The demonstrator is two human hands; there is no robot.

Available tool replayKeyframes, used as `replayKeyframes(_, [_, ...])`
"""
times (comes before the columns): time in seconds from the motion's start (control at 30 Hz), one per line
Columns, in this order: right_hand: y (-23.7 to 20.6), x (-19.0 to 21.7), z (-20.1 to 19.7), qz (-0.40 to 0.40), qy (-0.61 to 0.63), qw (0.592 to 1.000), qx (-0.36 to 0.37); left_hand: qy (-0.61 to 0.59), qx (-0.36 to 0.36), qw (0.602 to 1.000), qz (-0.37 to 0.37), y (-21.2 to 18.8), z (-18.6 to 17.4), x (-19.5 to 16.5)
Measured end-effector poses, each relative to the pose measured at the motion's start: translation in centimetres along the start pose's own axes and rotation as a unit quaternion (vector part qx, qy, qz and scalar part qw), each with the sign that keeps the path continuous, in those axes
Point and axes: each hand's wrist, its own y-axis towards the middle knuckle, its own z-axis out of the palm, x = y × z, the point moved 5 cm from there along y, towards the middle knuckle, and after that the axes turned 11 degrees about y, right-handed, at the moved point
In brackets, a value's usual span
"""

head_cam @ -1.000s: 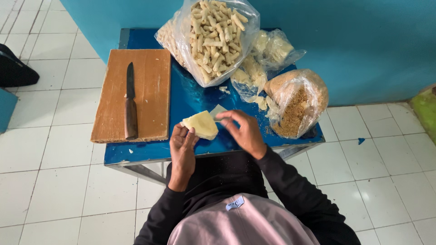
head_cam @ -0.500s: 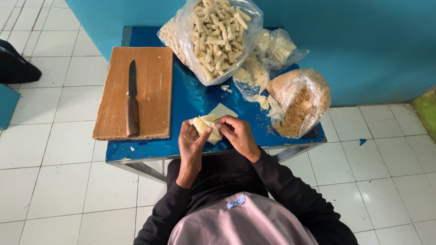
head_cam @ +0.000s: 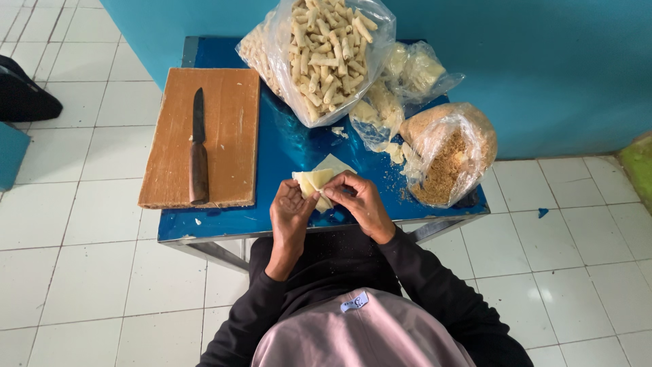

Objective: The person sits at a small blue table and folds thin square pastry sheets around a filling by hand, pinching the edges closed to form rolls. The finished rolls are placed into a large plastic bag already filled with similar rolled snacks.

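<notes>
Both my hands meet over the near edge of a small blue table (head_cam: 285,146). My left hand (head_cam: 291,216) and my right hand (head_cam: 360,201) pinch a pale yellow pastry wrapper (head_cam: 319,180) between their fingertips; its far corner lies flat on the table and its near part is folded over. What is inside the fold is hidden by my fingers. My black sleeves reach up from the bottom of the view.
A wooden cutting board (head_cam: 224,129) with a dark-handled knife (head_cam: 197,149) lies on the table's left. Behind stand a big clear bag of rolled pastries (head_cam: 322,54), smaller bags of wrappers (head_cam: 407,75) and a bag of brown crumbly filling (head_cam: 445,156). White tiled floor, blue wall behind.
My hands have closed together over the wrapper and folded its near part over; a second ago it lay more open between them. The camera view shifted slightly.
</notes>
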Motion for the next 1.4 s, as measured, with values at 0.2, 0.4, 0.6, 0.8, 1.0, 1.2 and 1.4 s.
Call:
replayKeyframes(0.2, [-0.3, 1.0, 0.5, -0.021, 0.002, 1.000, 0.000, -0.001, 0.010, 1.000, -0.013, -0.3, 0.1, -0.3])
replayKeyframes(0.4, [-0.7, 1.2, 0.8, -0.042, -0.106, 0.993, -0.032, -0.039, 0.000, 0.999, 0.003, -0.5, 0.2, 0.0])
replayKeyframes(0.6, [-0.5, -1.8, -0.4, -0.008, 0.126, 0.991, -0.036, -0.008, -0.021, 1.000, 0.003, -0.3, -1.3, 1.7])
replayKeyframes(0.8, [-0.3, -6.0, -2.6, 0.087, 0.428, 0.892, -0.119, -0.020, -0.050, 0.998, -0.021, 0.0, -3.4, 2.5])
replayKeyframes(1.0, [0.7, -2.4, -6.3, -0.077, 0.171, 0.968, -0.167, 0.010, -0.078, 0.997, 0.020, 0.4, -4.9, 0.3])
replayKeyframes(1.2, [1.6, -0.6, -1.9, -0.196, -0.437, 0.874, -0.081, 0.392, -0.143, 0.908, 0.042, 1.0, -4.5, -2.9])
replayKeyframes(1.4, [-0.8, 0.0, 0.7, -0.291, -0.530, 0.797, -0.012, 0.603, -0.105, 0.770, 0.179, -0.1, -2.1, -4.3])
